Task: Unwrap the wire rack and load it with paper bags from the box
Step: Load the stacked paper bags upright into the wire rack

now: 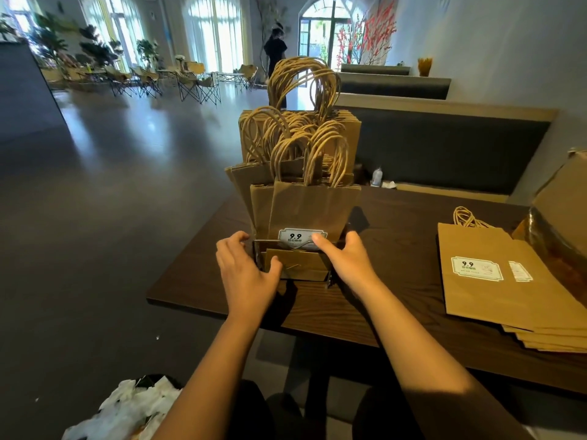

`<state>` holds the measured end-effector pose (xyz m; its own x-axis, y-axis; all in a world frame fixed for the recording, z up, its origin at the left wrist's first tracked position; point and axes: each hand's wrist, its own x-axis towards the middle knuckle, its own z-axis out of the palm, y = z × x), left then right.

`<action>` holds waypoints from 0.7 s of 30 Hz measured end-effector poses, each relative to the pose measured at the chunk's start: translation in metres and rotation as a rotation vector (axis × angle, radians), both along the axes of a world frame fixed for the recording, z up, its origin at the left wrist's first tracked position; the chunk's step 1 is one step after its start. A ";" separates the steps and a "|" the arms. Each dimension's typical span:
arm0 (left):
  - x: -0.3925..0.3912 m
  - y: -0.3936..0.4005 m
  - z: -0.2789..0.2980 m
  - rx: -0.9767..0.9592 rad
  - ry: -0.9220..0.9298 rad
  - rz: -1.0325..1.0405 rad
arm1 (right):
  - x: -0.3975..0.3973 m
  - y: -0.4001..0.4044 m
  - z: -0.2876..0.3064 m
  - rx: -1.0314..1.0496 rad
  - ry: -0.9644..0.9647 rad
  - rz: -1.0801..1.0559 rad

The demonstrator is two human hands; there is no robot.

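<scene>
A metal wire rack (329, 278) stands near the left end of the dark wooden table (374, 312), packed with several upright brown paper bags (305, 208) whose twisted handles stick up. The front bag carries a white "9.9" label. My left hand (246, 274) holds the rack's left front corner, thumb against the front bag. My right hand (341, 258) holds the rack's right side, thumb lying over the top front wire near the label. More flat paper bags (495, 281) lie stacked on the table to the right.
A cardboard box (559, 214) sits at the table's far right edge. A padded bench (444, 147) runs behind the table with a small bottle (376, 177) on it. Crumpled white wrapping (127, 411) lies on the floor at lower left. A person stands far back.
</scene>
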<state>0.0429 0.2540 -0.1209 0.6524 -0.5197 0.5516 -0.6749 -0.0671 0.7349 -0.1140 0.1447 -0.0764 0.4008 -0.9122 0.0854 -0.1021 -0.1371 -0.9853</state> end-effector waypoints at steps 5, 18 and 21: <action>-0.018 0.000 0.017 -0.101 -0.118 0.070 | -0.011 0.000 0.004 -0.013 -0.046 0.074; -0.113 -0.031 0.017 -0.206 -0.187 -0.189 | -0.099 -0.027 0.013 -0.124 0.130 -0.128; -0.135 -0.044 0.013 -0.154 -0.171 -0.320 | -0.134 -0.045 -0.001 -0.177 0.325 -0.263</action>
<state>-0.0918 0.2095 -0.1074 0.3630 -0.5848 0.7255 -0.7571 0.2687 0.5955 -0.2477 0.0993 -0.0771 0.1894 -0.9692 0.1573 -0.4562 -0.2287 -0.8600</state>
